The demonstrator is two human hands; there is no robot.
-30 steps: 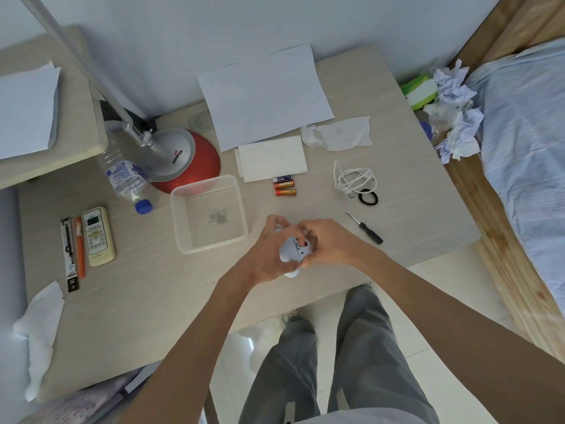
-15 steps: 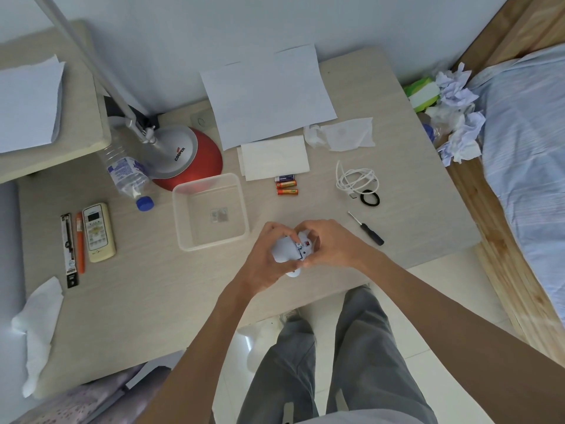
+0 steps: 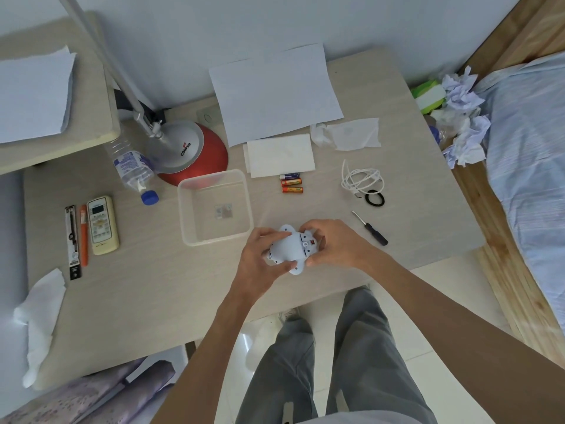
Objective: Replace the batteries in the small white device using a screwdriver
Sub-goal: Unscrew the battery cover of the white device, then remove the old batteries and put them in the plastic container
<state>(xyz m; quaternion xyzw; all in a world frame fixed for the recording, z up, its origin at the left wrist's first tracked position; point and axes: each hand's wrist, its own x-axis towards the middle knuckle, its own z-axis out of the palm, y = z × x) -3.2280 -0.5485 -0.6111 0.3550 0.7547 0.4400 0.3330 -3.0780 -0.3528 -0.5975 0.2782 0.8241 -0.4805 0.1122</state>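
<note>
Both hands, left hand (image 3: pixel 260 258) and right hand (image 3: pixel 333 246), clamp the white device (image 3: pixel 290 249); screwdriver (image 3: pixel 370 228) and batteries (image 3: pixel 291 182) lie untouched beyond it on the bench (image 3: pixel 153 286); battery swap apparently pending.

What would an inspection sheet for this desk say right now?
Surface: pale wood desk, crowded.
Job's things: white device held in both hands; screwdriver lying right of them; three batteries by the napkin.
Clutter: tub, remote, bottle, lamp, paper, tissues.
Hands: left hand and right hand both grip the device.
Cables: coiled white cable, hair tie.
Surroundings: bed, crumpled paper.
</note>
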